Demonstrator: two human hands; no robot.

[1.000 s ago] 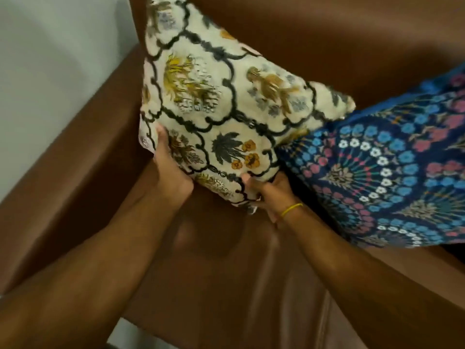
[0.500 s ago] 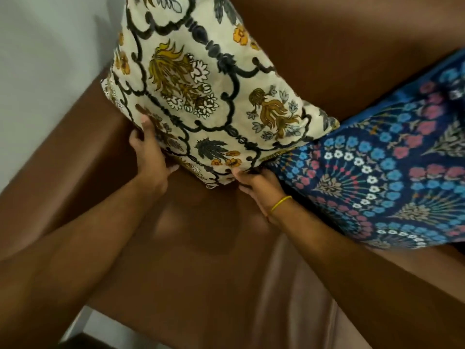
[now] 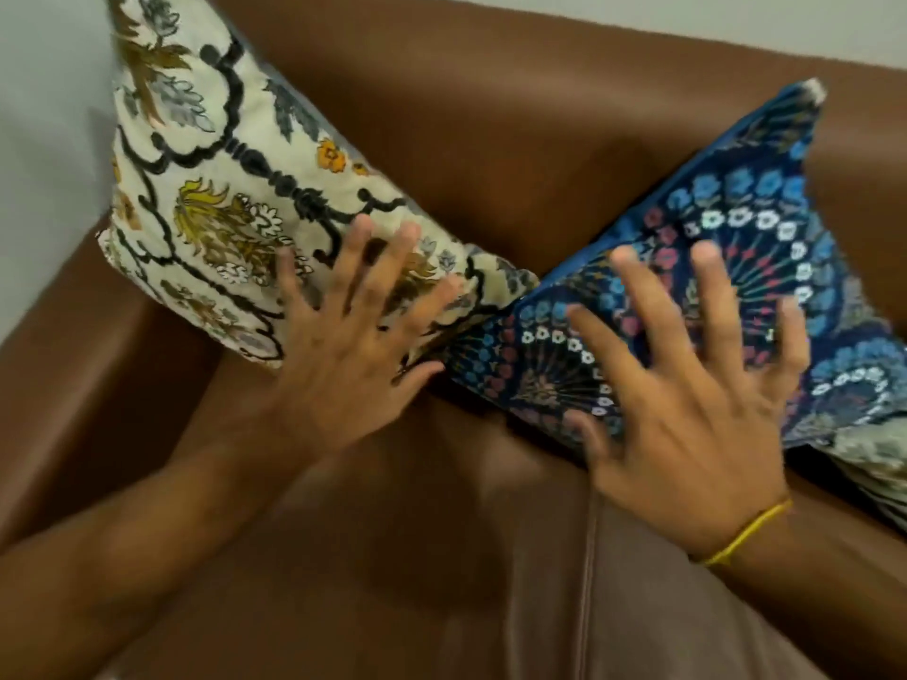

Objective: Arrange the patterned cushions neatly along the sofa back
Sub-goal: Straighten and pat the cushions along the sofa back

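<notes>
Cream floral cushion (image 3: 230,188) now leans in the sofa (image 3: 515,139) corner; I have let go of its lower edge. My left hand (image 3: 343,365) rests splayed on it, my right hand (image 3: 687,400) splayed over the blue cushion (image 3: 765,247) beside it. Placing looks done. Motion blur hides whether the right palm touches.

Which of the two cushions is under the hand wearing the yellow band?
The dark blue cushion with blue, pink and white flowers, under the right hand. The cream cushion sits under the left hand.
</notes>
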